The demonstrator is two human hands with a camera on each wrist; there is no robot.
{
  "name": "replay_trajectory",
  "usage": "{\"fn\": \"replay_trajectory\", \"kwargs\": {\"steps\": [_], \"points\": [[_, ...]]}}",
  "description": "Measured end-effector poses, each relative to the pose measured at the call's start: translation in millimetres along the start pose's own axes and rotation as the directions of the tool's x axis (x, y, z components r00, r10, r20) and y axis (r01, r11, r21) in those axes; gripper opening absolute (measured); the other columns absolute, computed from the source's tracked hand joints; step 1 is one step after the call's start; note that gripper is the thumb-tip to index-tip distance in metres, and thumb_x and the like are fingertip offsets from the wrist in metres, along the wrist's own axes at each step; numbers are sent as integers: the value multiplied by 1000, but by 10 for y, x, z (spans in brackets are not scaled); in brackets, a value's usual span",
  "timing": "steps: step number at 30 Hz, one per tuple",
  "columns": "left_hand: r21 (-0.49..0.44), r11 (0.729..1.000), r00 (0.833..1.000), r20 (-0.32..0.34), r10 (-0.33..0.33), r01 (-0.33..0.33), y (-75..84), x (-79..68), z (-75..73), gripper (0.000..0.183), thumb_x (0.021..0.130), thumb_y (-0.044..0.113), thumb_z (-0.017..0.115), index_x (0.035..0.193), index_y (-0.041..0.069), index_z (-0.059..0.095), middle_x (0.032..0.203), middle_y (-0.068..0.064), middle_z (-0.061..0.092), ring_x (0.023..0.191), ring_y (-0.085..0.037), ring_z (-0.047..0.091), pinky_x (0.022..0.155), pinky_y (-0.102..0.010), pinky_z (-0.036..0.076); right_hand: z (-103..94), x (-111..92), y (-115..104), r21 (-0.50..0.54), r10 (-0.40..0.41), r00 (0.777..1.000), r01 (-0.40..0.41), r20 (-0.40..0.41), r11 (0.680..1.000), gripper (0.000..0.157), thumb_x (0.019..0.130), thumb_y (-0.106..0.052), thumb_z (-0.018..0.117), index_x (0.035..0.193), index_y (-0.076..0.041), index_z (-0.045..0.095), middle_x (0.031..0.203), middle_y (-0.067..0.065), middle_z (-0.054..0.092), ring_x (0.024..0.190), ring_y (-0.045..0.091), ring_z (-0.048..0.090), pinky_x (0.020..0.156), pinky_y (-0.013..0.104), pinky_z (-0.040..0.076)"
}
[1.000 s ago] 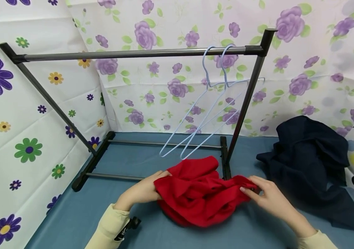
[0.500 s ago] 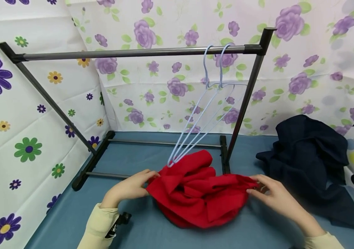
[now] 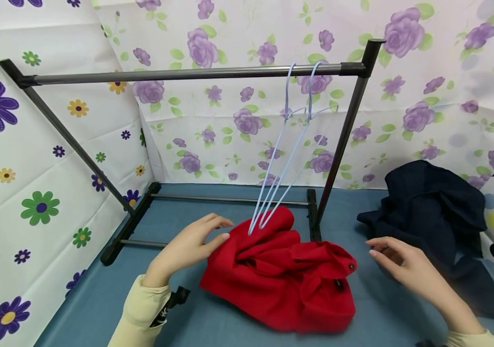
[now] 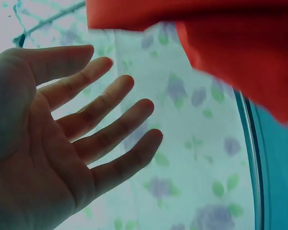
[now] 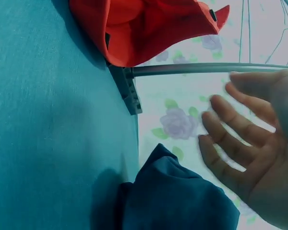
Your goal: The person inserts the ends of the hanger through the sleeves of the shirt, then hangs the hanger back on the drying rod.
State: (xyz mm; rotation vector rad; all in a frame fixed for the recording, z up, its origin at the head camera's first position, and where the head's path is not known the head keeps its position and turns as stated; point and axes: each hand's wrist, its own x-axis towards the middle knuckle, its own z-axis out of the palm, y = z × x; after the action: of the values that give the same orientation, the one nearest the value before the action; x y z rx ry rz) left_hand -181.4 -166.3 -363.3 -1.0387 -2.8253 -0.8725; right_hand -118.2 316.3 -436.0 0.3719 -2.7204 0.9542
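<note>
A crumpled red garment [image 3: 281, 284] lies on the blue surface in front of the rack, with dark round fasteners at its right side. My left hand [image 3: 188, 248] is at its upper left edge, fingers spread and holding nothing. In the left wrist view this hand [image 4: 81, 129] appears apart from the red cloth [image 4: 230, 52]. To the right of the garment, a gap away, my right hand [image 3: 414, 272] hovers with loosely bent fingers and nothing in them. Two light-blue hangers [image 3: 290, 166] hang from the rail, their lower ends overlapping the garment in the head view.
A black rack with a grey top rail [image 3: 186, 74] stands behind the garment. At the right lies a heap of navy cloth [image 3: 433, 236], close to my right hand. Flowered sheets [image 3: 229, 159] cover the walls around the blue surface [image 3: 386, 308].
Both hands have let go of the red garment; the right has drawn away to the right. The garment has settled, its right part dropping lower. The hangers have swung and turned.
</note>
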Motion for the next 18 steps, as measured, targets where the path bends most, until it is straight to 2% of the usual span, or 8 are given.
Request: {"fn": "replay_trajectory", "kwargs": {"steps": [5,8,10,13,16,18], "points": [[26,995,993,62,96,-98,134,229,115,25,104,14,57,127,12,65,118,-1,62,93,-12,55,80,-34,51,86,-35,31,-4,-13,995,14,94,1000,5,98,-25,69,102,-26,72,86,-9,68,66,4,55,57,25,48],[31,989,985,97,143,-147,181,357,201,24,104,13,56,126,13,66,117,0,61,98,-11,54,85,-33,49,134,-54,33,31,-47,986,42,160,999,4,98,-27,68,100,-27,72,84,-9,67,67,4,55,57,25,48],[32,982,977,110,181,-186,195,438,282,23,104,13,57,125,13,66,118,-1,61,105,-13,55,91,-35,49,156,-59,38,66,-67,970,53,233,996,7,99,-31,67,100,-26,72,84,-10,67,70,4,56,58,25,48],[40,969,962,134,238,-246,192,556,451,22,104,15,58,124,11,66,120,-3,61,113,-18,54,99,-38,46,200,-61,36,121,-76,922,32,379,992,14,98,-37,67,103,-24,71,85,-11,65,73,4,58,61,25,49],[46,961,950,175,260,-272,167,643,639,26,104,20,58,127,11,64,129,-6,58,122,-20,51,105,-36,43,274,-60,9,173,-69,848,-27,526,985,22,97,-40,67,108,-21,71,86,-12,64,74,6,59,62,26,50],[43,961,943,210,257,-272,141,689,757,31,104,26,57,133,14,61,136,-6,54,127,-19,48,107,-34,41,328,-63,-24,199,-71,803,-60,592,978,27,96,-40,69,111,-18,70,84,-12,64,72,7,59,61,26,50]]}}
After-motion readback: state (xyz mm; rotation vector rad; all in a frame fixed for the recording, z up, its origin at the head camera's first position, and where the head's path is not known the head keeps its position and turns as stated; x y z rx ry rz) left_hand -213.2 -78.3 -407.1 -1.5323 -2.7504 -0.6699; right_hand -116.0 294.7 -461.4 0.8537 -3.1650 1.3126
